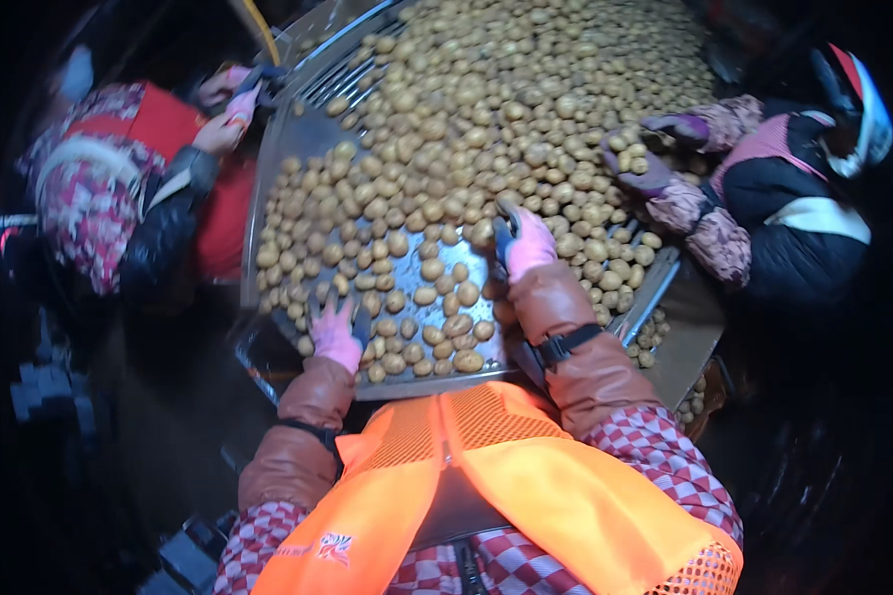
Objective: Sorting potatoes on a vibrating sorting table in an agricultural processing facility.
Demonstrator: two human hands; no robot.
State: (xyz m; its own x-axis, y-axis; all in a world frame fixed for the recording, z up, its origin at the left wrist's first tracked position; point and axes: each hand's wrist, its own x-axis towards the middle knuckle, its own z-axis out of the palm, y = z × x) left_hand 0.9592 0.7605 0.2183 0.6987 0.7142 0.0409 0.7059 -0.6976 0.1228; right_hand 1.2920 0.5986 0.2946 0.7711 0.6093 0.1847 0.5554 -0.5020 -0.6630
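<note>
Many potatoes (456, 324) lie over a metal sorting table (407, 281), thickly heaped toward the far side and looser near me. My left hand (337, 332), in a pink glove with dark fingers, rests among the potatoes at the near left, its fingers spread. Further in and to the right, my right hand (526, 245) wears a similar glove. It is set on edge against the heap, fingers stretched out and touching potatoes, with none plainly gripped. Its far fingertips are partly hidden among the potatoes.
At the left a person (119, 178) in patterned clothing and red apron stands by the table. Another person at the right has purple-gloved hands (645, 164) at the heap, with several potatoes between them. A metal chute edge (650, 288) and more potatoes (649, 337) lie right of my arm.
</note>
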